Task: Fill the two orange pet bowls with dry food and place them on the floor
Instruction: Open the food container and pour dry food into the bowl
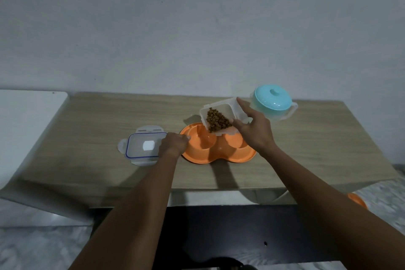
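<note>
An orange double pet bowl [219, 155] lies on the wooden table [87, 120]. My right hand [254, 131] grips a clear plastic container [219, 105], tilted over the bowl's left well, with brown dry food [218, 120] piled at its lower edge. My left hand [174, 143] rests at the bowl's left rim, fingers curled against it. Another orange bowl [357, 200] shows partly on the floor at the lower right, behind my right forearm.
The container's clear lid [142, 146] with a blue seal lies left of the bowl. A teal-lidded pot-shaped container [272, 103] stands at the back right. A white surface [22, 127] adjoins the table's left end. A dark bench lies below the table's front edge.
</note>
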The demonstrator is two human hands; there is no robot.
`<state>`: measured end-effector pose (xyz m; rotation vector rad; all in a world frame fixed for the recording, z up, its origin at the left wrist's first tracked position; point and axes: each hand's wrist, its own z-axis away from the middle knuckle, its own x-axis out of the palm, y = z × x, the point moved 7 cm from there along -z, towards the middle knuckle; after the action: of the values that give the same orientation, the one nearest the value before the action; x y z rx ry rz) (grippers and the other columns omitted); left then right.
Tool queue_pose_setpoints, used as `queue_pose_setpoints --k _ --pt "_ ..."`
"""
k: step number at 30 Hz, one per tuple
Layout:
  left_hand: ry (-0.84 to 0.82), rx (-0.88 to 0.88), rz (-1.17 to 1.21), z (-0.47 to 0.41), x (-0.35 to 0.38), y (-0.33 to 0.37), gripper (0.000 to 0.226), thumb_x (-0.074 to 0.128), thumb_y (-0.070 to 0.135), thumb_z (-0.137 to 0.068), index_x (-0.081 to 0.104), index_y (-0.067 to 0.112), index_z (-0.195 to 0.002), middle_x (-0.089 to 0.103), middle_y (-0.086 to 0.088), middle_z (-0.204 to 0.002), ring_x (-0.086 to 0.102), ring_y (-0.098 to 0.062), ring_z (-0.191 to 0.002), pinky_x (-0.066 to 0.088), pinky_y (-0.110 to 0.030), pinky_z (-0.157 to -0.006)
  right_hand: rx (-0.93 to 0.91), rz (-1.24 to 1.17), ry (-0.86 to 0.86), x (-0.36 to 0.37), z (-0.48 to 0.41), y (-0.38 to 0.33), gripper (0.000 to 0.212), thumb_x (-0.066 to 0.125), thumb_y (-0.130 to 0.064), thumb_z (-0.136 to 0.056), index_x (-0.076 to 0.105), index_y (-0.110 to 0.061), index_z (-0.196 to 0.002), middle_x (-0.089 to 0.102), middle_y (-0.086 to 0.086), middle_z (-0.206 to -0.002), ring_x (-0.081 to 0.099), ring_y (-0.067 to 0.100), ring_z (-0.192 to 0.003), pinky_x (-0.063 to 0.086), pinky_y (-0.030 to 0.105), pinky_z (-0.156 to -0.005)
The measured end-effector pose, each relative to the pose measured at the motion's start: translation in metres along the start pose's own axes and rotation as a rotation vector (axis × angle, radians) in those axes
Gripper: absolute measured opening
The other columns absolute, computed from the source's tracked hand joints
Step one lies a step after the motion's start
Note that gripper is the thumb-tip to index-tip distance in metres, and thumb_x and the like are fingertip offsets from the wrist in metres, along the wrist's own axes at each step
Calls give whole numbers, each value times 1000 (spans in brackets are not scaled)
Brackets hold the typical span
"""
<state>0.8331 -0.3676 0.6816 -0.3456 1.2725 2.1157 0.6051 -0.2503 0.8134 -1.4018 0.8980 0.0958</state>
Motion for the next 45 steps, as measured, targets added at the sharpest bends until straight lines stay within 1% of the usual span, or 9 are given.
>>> queue_pose_setpoints --k 4,8,15,24,29,34,38,41,45 --pt "15 8 -23 1 2 1 37 60 47 -88 73 15 -103 70 -12 -104 65 -32 -96 51 -38 -86 -11 1 5 0 0 -3 67 77 -30 -90 49 -29 -151 62 -2 -144 48 3 -124 37 23 -100" --pt "24 23 -24 0 3 0 35 59 46 -90 74 18 -104 70 -12 -107 64 -33 -100 50 -39 -90 -10 -12 4 2 -1 -4 67 77 -30 -90 49 -30 -151 61 -3 -145 51 15 -134 37 23 -100" --pt "27 35 -40 1 2 2 33 58 46 -91 74 22 -107 70 -11 -108 64 -33 -102 49 -39 -88 -6 -18 14 2 -2 -5 67 76 -28 -90 49 -29 -151 58 -1 -148 52 18 -136 38 25 -101" --pt "28 21 -29 2 1 4 29 60 45 -89 73 19 -90 70 -9 -95 65 -31 -92 51 -39 -86 -12 -24 -3 1 -4 -8 68 77 -27 -90 49 -28 -151 59 -3 -148 53 13 -129 39 23 -99" --pt "16 24 -26 0 1 4 31 60 44 -90 73 16 -91 70 -8 -93 64 -28 -89 50 -37 -84 -20 -6 2 2 -5 -10 69 78 -27 -89 49 -29 -151 59 -1 -147 49 6 -126 36 21 -99" --pt "9 32 -15 -1 3 2 29 60 44 -90 75 20 -97 71 -10 -99 65 -31 -95 51 -40 -90 -16 -8 0 4 -8 -11 68 78 -26 -89 49 -30 -151 60 -1 -146 49 6 -122 38 22 -96" --pt "17 26 0 -1 4 1 31 59 46 -90 75 22 -104 71 -10 -104 65 -31 -98 50 -40 -91 -4 -25 3 4 -10 -9 68 77 -27 -90 49 -30 -151 60 -1 -146 53 16 -131 37 23 -98" --pt "13 31 3 -3 4 1 30 59 45 -91 75 22 -104 71 -9 -104 65 -30 -98 50 -40 -90 -8 -13 1 4 -10 -9 68 78 -26 -89 49 -30 -151 60 -1 -146 49 5 -124 36 20 -97" --pt "9 32 -2 -4 4 1 30 60 45 -90 75 22 -103 71 -9 -103 65 -31 -97 50 -39 -90 -8 -12 0 3 -11 -9 68 78 -27 -89 49 -30 -151 61 0 -145 50 7 -125 37 22 -98"
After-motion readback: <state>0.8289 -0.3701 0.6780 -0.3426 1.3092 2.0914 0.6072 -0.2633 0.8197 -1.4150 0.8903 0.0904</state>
